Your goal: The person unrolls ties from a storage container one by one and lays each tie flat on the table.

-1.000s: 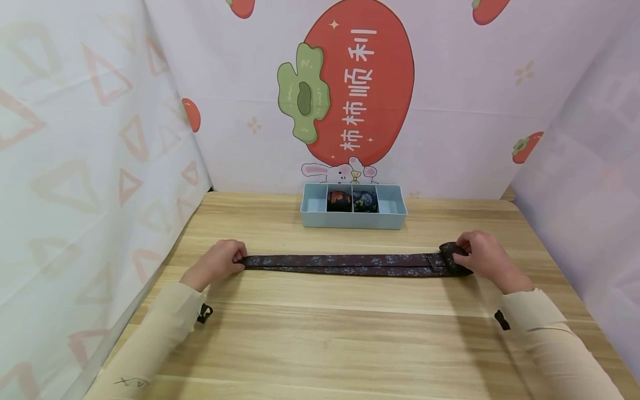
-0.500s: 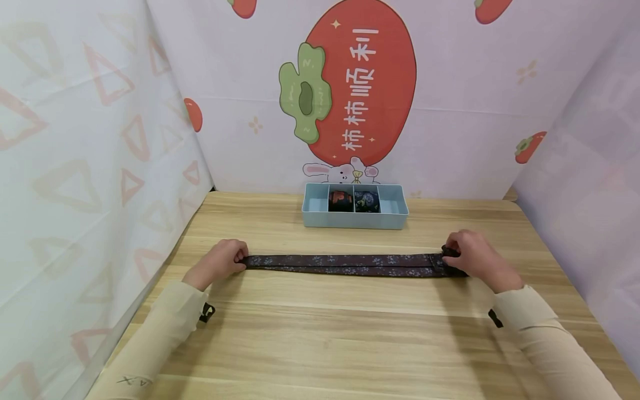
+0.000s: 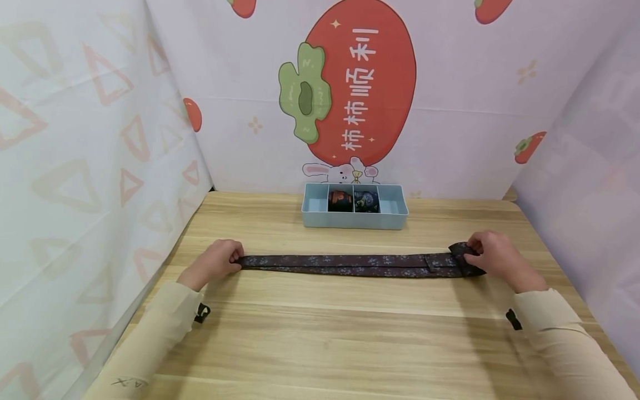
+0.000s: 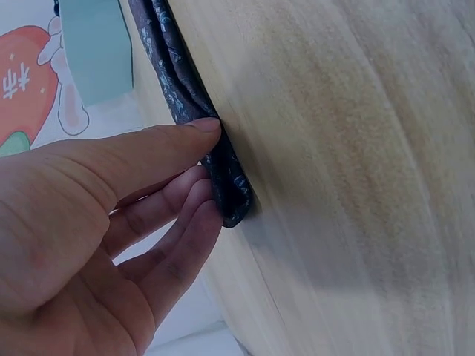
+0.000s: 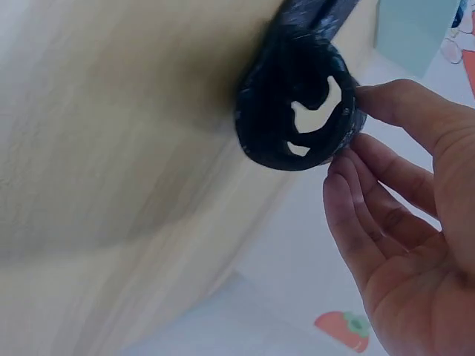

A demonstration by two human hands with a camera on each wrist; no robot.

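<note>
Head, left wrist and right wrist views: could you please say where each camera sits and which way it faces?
Head: on the person's head, facing forward and down at the wooden table; left hand, right hand and beige sleeves show.
Left wrist: on that wrist, facing the left hand's pinch on one end of the floral necktie; only that hand shows.
Right wrist: on that wrist, facing the necktie's coiled end, pinched by the right hand; only that hand shows.
Shared: both wrist views catch the light-blue box.

On our wooden table (image 3: 320, 333) lie a floral tie (image 3: 340, 260), spanning our grips, and a blue box (image 3: 352, 221) beyond.
</note>
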